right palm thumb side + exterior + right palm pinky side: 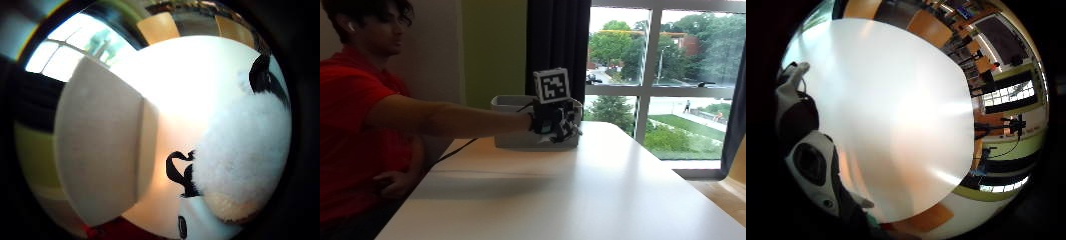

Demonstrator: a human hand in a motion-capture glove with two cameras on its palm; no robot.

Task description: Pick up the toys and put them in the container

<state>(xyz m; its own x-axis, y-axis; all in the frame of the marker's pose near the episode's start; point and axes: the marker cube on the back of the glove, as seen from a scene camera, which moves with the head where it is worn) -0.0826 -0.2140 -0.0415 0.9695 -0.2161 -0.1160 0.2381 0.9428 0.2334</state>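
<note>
The right hand [553, 122] was held out at arm's length above the white surface [586, 195], raised in front of the grey container [513, 137]. In the outside view the gloved fingers curled down and in. Whether they closed round anything could not be told from that view, as no toy showed below the glove.

The thumb-side palm view filled in part of this. A white plush toy with black markings [245, 150] lay right against the palm, taking up much of that view. Judged as held in the grip, though the contact itself was hidden.

Beside the toy in the same view stood the container wall [100, 150], close by, with the surface beneath. The little-finger view showed only bare surface [896, 115] under the hand.

Key relation: the container lay just beyond the hand, on the far side from the person. The hand was level with the rim, not clearly over the opening. Judged next need: carry forward past the near wall, then let go.
</note>
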